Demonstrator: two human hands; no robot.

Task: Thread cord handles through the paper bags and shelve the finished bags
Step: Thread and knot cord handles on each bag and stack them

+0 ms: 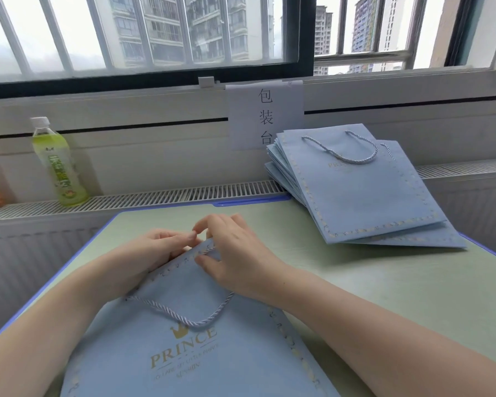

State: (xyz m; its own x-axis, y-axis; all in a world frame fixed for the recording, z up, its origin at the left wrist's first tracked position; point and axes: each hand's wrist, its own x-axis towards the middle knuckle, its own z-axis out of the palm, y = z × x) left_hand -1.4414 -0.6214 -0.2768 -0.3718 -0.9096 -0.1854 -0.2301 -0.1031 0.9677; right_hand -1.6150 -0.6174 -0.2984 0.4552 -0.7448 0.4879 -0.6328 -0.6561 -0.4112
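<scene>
A light blue paper bag [184,351] with gold PRINCE lettering lies flat in front of me, its top edge pointing away. A pale twisted cord handle [181,318] loops across its front face. My left hand [152,250] grips the bag's top edge from the left, fingers curled. My right hand [235,253] rests on the top right part of the bag, and its thumb and fingertips pinch a bit of cord at the rim. Exactly how the cord passes through the hole is hidden by my fingers.
A stack of several blue bags [355,193] with cord handles lies at the back right of the green table mat [370,282]. A green drink bottle [59,164] stands on the radiator ledge at the left. A paper sign [265,116] hangs below the window.
</scene>
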